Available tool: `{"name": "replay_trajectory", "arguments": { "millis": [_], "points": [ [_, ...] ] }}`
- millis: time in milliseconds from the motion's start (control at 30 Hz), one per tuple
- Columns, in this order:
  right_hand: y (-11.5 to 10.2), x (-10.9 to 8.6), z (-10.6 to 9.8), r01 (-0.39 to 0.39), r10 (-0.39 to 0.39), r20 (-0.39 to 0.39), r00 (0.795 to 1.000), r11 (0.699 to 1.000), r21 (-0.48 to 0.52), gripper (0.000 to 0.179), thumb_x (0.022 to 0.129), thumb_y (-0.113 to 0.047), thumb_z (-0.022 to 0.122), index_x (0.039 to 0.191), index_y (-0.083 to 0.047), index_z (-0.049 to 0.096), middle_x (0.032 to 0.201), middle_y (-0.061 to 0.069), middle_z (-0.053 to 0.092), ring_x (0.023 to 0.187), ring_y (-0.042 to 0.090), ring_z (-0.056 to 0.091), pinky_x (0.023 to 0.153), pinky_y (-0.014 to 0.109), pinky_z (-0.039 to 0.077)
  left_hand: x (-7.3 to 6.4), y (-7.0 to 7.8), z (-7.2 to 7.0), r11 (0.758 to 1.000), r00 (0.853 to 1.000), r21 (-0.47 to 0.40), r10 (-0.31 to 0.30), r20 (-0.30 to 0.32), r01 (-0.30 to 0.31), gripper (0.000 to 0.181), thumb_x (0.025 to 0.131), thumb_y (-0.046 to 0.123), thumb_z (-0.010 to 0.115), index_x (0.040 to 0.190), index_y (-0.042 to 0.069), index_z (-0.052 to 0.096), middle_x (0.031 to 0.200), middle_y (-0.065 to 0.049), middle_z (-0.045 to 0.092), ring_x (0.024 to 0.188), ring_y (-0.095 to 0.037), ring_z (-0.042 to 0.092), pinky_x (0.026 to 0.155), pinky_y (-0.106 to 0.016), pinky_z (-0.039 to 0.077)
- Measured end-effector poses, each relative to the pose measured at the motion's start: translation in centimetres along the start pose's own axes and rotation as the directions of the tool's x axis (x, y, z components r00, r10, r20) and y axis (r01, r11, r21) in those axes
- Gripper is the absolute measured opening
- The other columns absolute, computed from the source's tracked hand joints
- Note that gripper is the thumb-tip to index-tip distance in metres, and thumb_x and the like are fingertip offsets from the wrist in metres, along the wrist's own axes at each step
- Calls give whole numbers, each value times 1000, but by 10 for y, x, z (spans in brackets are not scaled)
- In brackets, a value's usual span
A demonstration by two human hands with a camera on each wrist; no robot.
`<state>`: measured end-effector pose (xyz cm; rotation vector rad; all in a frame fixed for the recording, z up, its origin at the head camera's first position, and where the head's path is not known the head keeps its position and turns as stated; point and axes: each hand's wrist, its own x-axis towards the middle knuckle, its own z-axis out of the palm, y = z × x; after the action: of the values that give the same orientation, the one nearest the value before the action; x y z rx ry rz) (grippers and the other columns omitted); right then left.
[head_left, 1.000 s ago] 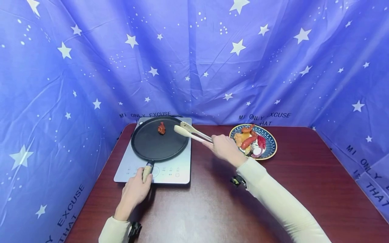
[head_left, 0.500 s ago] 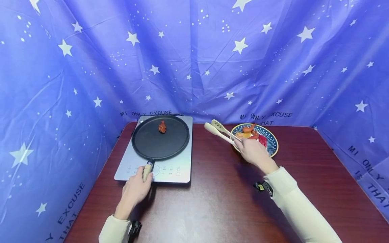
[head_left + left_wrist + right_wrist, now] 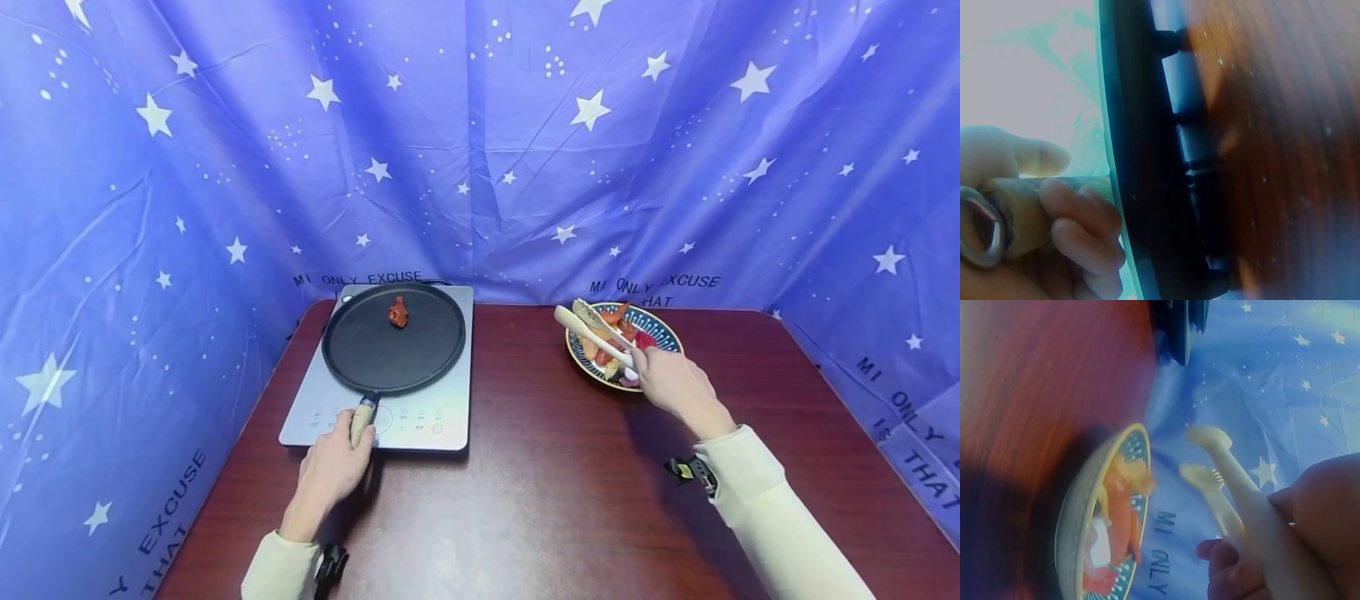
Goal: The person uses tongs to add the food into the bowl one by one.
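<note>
My left hand point(image 3: 337, 465) grips the wooden handle point(image 3: 361, 423) of a black flat pan point(image 3: 393, 354), fingers curled round it; the metal ring at the handle's end shows in the left wrist view. Towards the pan's far side lies a small reddish-brown piece of food point(image 3: 398, 312). My right hand point(image 3: 678, 385) holds pale tongs point(image 3: 596, 335) above a patterned oval plate point(image 3: 667, 333). The tips of the tongs are apart with nothing between them, as the right wrist view shows. On the plate are several foods, among them sausage-like red pieces point(image 3: 1121, 519) and a white piece point(image 3: 1099, 544).
Beneath the pan is a silver induction cooker point(image 3: 442, 408) with touch marks along its front. The dark red wooden table point(image 3: 517, 467) extends between cooker and plate. A blue star-printed curtain point(image 3: 480, 167) hangs round the back and sides.
My right hand has carried the tongs rightwards, from beside the pan to over the plate. The left hand stays on the handle, and the food in the pan has not moved.
</note>
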<state>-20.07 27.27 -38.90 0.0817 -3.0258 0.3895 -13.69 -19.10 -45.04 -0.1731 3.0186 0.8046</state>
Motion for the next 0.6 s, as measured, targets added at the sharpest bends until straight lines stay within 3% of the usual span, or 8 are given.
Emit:
{"name": "replay_trajectory", "arguments": {
  "millis": [300, 600],
  "points": [
    [15, -8, -6, -66, 67, 52, 996, 997, -34, 46, 101, -32, 31, 81, -1, 58, 78, 25, 59, 70, 42, 58, 56, 55, 43, -3, 1, -1, 1000, 1000, -12, 4, 5, -4, 46, 94, 38, 48, 129, 9, 45, 68, -10, 52, 60, -28, 54, 52, -42, 39],
    [16, -14, -14, -83, 93, 122, 988, 993, -82, 55, 101, -40, 28, 72, -4, 58, 83, 30, 60, 73, 43, 59, 59, 57, 43, -1, 1, -1, 1000, 1000, -4, 8, -3, -8, 46, 94, 38, 47, 130, 9, 45, 69, -10, 53, 61, -28, 55, 52, -42, 39]
  ]
}}
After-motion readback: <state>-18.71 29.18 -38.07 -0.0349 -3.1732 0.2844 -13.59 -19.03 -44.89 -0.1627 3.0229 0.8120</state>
